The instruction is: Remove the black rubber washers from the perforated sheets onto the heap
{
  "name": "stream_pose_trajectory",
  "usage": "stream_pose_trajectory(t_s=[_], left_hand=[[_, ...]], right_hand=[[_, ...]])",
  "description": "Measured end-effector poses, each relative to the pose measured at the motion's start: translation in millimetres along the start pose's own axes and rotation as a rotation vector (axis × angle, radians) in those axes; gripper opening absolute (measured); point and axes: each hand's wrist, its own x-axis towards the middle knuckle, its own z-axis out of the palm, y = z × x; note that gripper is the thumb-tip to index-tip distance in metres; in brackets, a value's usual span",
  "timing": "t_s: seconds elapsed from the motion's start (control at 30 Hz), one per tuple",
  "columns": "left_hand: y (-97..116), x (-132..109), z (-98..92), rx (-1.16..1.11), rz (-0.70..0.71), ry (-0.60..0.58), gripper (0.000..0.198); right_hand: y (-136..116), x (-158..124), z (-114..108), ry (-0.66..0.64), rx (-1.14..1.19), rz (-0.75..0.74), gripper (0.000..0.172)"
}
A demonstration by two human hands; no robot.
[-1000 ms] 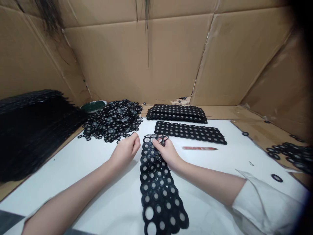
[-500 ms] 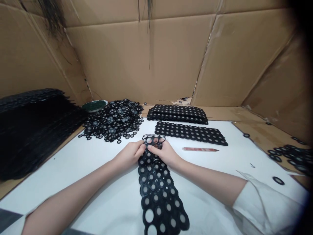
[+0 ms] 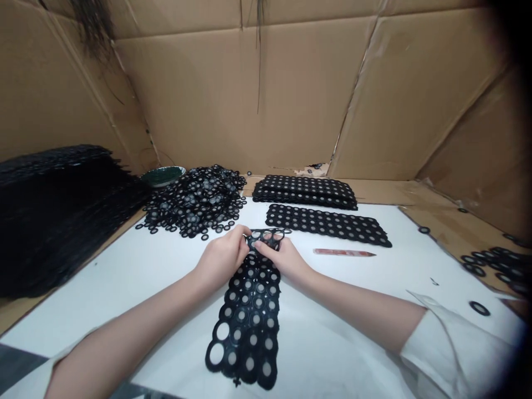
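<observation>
Left hand [image 3: 223, 256]: fingers pinched sheet [image 3: 256, 305]
Right hand [image 3: 291, 260]: fingers gripped it
Sheet: risked tearing from uneven pulling

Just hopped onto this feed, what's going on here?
A person's left hand and right hand grip the far end of a black perforated sheet, one at each side. Beyond it, a heap of black rings lies to the left, and a similar sheet to the right.
</observation>
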Motion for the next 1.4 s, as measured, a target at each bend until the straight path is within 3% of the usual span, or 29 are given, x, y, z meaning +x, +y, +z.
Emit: stream_pose_trajectory(t_s=[0.17,0.47,0.7,0.8,0.87,0.93,1.0,1.03,1.13,1.23,1.4], left_hand=[[-3,-2,10.9,0.088,0.067,-0.098,0.015],[6,-4,9.4,-0.172,-0.008,-0.207,0.022],[6,2,7.1,-0.549,-0.075,-0.244,0.027],[-7,10,7.7,-0.765,-0.234,-0.268,0.026],[-21,16,4.4,-0.881,-0.39,-0.166,0.022],[-32,20,-1.6,-0.904,-0.474,0.052,0.02],[-34,19,-7.3,-0.797,-0.433,0.222,0.02],[-30,16,-9.1,-0.704,-0.38,0.247,0.021],[-8,4,-9.1,-0.41,-0.161,0.143,0.023],[10,-7,-5.5,-0.262,0.058,0.053,0.02],[8,-10,-2.1,-0.118,0.145,0.017,0.021]], right_hand=[[0,0,1,-0.061,0.025,-0.02,0.02],[-2,-2,0,-0.067,-0.021,-0.02,0.026],[-2,-1,1,-0.083,-0.016,0.01,0.033],[3,0,0,-0.032,-0.002,0.041,0.032],[4,-1,-1,-0.012,0.011,0.057,0.031],[4,-2,-2,-0.013,0.017,0.076,0.031],[1,-3,-2,-0.024,-0.005,0.083,0.03],[-1,-3,-2,-0.024,-0.026,0.078,0.03],[-3,-5,-1,-0.013,-0.064,0.034,0.027],[-1,-6,1,-0.061,0.019,0.009,0.02],[2,-8,3,-0.1,0.052,-0.036,0.014]])
